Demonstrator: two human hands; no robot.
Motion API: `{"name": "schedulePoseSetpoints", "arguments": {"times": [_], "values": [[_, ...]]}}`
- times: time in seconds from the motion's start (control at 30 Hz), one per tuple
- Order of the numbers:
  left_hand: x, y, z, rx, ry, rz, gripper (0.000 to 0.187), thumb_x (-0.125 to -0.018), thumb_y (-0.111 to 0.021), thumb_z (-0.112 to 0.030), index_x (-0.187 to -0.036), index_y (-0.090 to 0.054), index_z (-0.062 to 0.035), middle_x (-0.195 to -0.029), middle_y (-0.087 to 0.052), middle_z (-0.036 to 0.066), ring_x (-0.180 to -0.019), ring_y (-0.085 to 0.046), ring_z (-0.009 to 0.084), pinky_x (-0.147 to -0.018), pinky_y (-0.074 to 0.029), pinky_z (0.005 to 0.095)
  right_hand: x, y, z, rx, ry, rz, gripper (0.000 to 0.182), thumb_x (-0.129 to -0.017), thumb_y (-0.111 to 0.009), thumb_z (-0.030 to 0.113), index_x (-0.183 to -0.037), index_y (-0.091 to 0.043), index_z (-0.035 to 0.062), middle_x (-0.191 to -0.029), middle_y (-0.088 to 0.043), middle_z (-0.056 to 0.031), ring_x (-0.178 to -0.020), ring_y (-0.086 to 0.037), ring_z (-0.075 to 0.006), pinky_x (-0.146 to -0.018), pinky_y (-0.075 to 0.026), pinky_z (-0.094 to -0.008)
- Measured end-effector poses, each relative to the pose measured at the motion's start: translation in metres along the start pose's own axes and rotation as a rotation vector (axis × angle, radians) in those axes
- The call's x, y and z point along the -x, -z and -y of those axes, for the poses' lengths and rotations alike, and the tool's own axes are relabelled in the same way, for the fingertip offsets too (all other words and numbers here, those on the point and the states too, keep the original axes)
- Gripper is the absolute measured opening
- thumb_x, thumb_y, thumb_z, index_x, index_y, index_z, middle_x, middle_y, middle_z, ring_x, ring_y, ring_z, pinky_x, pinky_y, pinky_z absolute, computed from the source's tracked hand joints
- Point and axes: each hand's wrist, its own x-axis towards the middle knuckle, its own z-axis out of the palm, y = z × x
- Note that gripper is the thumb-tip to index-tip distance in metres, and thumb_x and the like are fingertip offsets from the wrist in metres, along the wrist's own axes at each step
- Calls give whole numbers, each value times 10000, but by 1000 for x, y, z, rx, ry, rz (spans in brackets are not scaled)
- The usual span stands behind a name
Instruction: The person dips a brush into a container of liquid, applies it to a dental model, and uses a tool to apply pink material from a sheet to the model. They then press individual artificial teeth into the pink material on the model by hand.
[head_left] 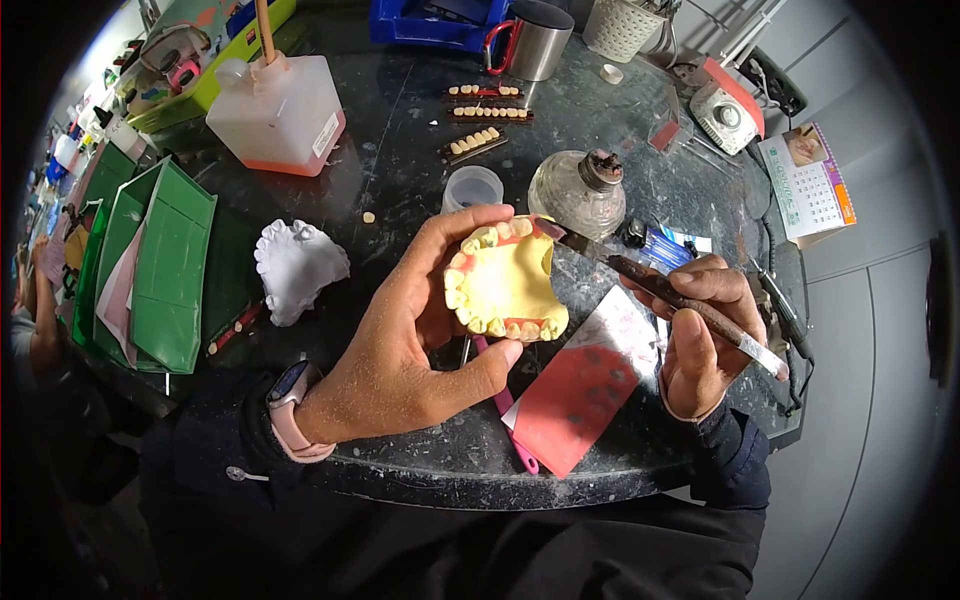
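My left hand (410,355) is closed around a yellow dental cast (508,285), fingers behind it and thumb on its near edge. Teeth set in pink wax show along parts of the arch. In my right hand (705,345) is a wax knife (655,283) with a dark, stained handle. Its blade points left and meets, or nearly meets, the cast's upper right edge; exact contact is hard to see. A glass burner (572,200) stands just behind the blade. Below the cast lies a pink wax sheet (580,400) on white paper, partly over a pink-handled tool (523,455).
A white cast (298,270) and green bins (165,265) are on the left. Strips of artificial teeth (488,112), a clear cup (472,187) and a metal mug (541,42) stand farther back. A bottle with pink liquid (280,115) is back left; a cable (785,310) runs at right.
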Motion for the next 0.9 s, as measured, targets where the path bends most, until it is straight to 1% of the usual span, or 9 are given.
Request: {"name": "schedulePoseSetpoints", "arguments": {"times": [0.1, 0.2, 0.3, 0.4, 0.8, 0.9], "values": [[0, 0, 0, -10, -12, 1, 700, -737, -621, 74, -1329, -258, -13, -1288, -401, 116, -1148, -464, 149, -958, -424, 294, 0, -1, 0, 60, 30, 12, 181, -813, -599, 64, -926, -561, -72, -873, -599, -169, -743, -595, -176, -684, -473, -267], [0, -2, -1, -11, 4, -13, 714, -732, -590, 31, -1351, -236, 7, -1292, -405, 120, -1169, -440, 159, -995, -385, 317, -1, 0, 2, 104, 60, 33, 172, -807, -604, 63, -911, -564, -68, -851, -607, -178, -717, -600, -179, -653, -479, -268], [0, -2, -1, -6, -15, -6, 712, -731, -592, 28, -1349, -240, 7, -1306, -397, 133, -1186, -429, 164, -1004, -379, 325, -3, 0, 5, 134, 83, 58, 167, -802, -608, 67, -893, -567, -67, -822, -608, -181, -699, -603, -183, -624, -482, -267], [-1, -2, 0, -8, -17, -18, 706, -731, -592, 20, -1345, -244, 7, -1317, -390, 148, -1205, -418, 175, -1013, -373, 337, -3, 0, 7, 145, 89, 59, 172, -801, -613, 75, -889, -567, -65, -813, -607, -183, -697, -603, -182, -621, -484, -267], [-2, -2, 0, 3, -42, 6, 698, -717, -567, 21, -1341, -254, 4, -1307, -404, 154, -1197, -430, 186, -1004, -381, 344, -2, 1, 6, 121, 67, 69, 187, -800, -616, 88, -896, -562, -63, -820, -607, -187, -674, -595, -179, -625, -487, -270], [-1, -2, 0, -4, -15, 0, 701, -716, -568, 9, -1342, -252, 8, -1305, -408, 149, -1197, -427, 186, -1013, -369, 347, -2, 1, 5, 60, 60, 61, 196, -805, -614, 105, -895, -561, -61, -815, -609, -182, -674, -593, -178, -623, -481, -266]]}}
